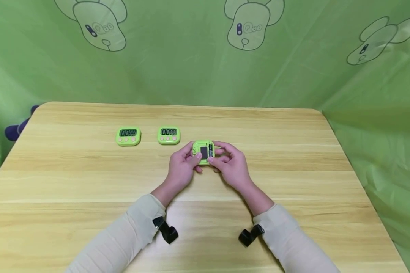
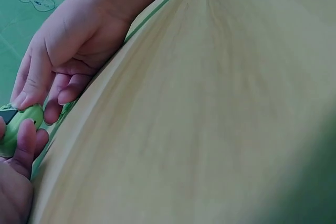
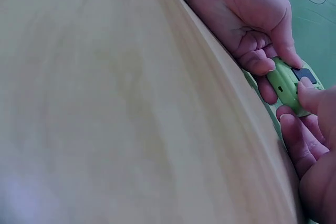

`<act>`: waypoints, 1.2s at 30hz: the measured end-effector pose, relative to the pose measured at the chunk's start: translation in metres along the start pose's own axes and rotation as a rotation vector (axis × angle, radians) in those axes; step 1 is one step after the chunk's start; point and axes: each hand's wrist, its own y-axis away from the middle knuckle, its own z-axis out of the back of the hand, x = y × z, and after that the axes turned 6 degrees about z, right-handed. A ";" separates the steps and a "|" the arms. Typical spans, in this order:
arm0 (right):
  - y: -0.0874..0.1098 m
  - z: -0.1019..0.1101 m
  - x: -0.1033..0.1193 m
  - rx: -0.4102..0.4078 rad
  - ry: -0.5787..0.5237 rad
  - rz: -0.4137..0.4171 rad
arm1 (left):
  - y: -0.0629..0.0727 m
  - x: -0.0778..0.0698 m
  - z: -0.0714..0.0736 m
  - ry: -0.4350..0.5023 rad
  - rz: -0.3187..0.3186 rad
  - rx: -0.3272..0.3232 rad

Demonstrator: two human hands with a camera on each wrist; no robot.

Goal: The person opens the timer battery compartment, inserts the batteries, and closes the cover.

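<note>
Between both hands is a green digital timer [image 1: 203,152], back side upward, with a dark rectangular patch in its middle. On its right side the battery slot is uncovered, and a dark battery [image 1: 210,149] appears to lie in it. My left hand [image 1: 182,167] grips the timer's left side, thumb on the back. My right hand [image 1: 235,167] holds the right side, thumb at the slot's lower end and forefinger at the upper corner. In the right wrist view the timer [image 3: 283,85] shows its green edge with a small dark hole; fingers hide part of it.
Two more green timers, one farther left [image 1: 128,136] and one nearer [image 1: 169,135], lie face up on the wooden table [image 1: 89,170], their displays showing zeros. A green curtain [image 1: 177,68] with mouse-like drawings surrounds the table. Something dark purple [image 1: 17,129] sticks out past the left edge.
</note>
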 end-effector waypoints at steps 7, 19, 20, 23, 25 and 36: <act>-0.003 -0.002 0.000 -0.059 -0.062 -0.051 | -0.001 0.001 0.000 -0.023 0.006 -0.005; -0.005 0.025 -0.035 -0.281 0.392 0.090 | -0.001 0.000 -0.003 0.011 0.004 -0.065; -0.005 0.027 -0.035 -0.268 0.444 0.066 | -0.001 0.000 -0.003 0.014 0.002 -0.066; -0.006 0.027 -0.030 -0.230 0.572 0.008 | -0.001 0.001 -0.003 0.024 -0.006 -0.064; -0.007 0.026 -0.027 -0.206 0.607 -0.029 | -0.001 0.001 -0.003 0.029 -0.010 -0.064; -0.014 0.027 -0.020 -0.100 0.395 -0.174 | -0.001 0.003 -0.004 0.036 -0.009 -0.075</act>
